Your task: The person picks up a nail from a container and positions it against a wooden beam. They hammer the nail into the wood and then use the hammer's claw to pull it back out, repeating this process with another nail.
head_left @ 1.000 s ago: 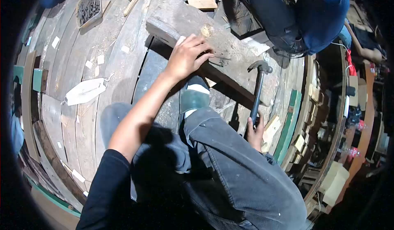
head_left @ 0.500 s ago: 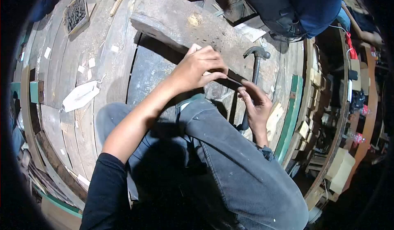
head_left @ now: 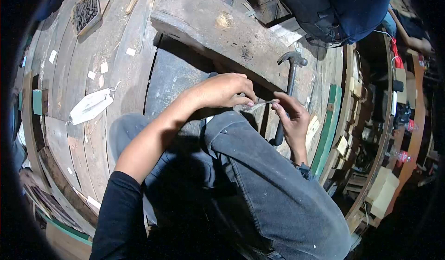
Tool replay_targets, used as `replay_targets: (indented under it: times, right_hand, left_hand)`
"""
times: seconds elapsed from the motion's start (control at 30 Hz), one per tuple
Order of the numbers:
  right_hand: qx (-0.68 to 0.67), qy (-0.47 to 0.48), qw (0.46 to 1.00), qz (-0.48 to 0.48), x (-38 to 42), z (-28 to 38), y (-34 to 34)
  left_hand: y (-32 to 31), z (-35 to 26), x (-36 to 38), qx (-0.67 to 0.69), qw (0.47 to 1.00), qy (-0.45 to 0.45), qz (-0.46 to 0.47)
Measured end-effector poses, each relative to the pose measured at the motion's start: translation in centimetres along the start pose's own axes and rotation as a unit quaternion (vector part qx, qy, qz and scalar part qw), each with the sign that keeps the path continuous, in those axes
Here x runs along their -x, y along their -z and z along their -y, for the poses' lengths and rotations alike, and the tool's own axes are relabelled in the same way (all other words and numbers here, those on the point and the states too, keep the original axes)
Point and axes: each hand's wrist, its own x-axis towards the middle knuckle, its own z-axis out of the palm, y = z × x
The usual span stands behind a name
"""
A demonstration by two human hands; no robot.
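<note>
A thin, dark, nail-like piece (head_left: 264,102) spans the gap between my two hands above my raised knee. Fingertips of my left hand (head_left: 225,91) pinch its left end. On its right end, the thumb and finger of my right hand (head_left: 293,118) are closed. A small dark end of something, too hidden to name, shows behind my left hand. Just beyond my right hand a claw hammer (head_left: 291,77) leans with its head on a thick wooden block (head_left: 204,23), its handle passing behind my fingers.
A tray of nails (head_left: 86,13) sits at the upper left. On the planks (head_left: 125,81) lie a white face mask (head_left: 92,107) and paper scraps. Another person's dark-clothed leg (head_left: 320,9) is at the top right. A green-edged rail (head_left: 328,125) runs along the right.
My left hand has lowered and levelled, its raised back now flatter. The thin piece shows more clearly between the hands. My right hand has barely moved.
</note>
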Motion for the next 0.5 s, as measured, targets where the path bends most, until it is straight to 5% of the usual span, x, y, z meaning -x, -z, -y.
replay_targets:
  times: [0.33,0.5]
  right_hand:
    - [-0.084,-0.136,0.979,0.127,0.3,0.0,0.4]
    - [-0.069,-0.109,0.979,0.155,0.0,-1.1,0.3]
  left_hand:
    - [1.2,0.1,0.2,-0.082,0.996,-0.033,0.016]
    - [2.2,0.6,0.7,-0.032,0.998,-0.004,0.048]
